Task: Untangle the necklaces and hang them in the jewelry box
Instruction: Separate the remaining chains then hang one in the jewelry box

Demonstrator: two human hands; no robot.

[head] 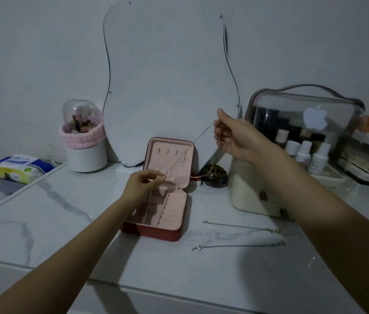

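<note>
A dark red jewelry box (174, 235) with a pink lining lies open on the marble top, its lid upright against the mirror. A thin necklace (198, 138) stretches in the air between my two hands, across the lid. My left hand (144, 184) pinches its lower end in front of the lid's pocket. My right hand (233, 137) holds the upper end, raised to the right of the box. Two more necklaces lie straight on the table right of the box: a gold one (240, 226) and a silver one (238, 246).
A wavy mirror (167, 75) leans on the wall behind the box. At the left stand a brush holder (83, 141) and a wipes pack (20, 167). A clear-lidded cosmetics case (301, 141) and a dark round object (215, 175) sit at the right.
</note>
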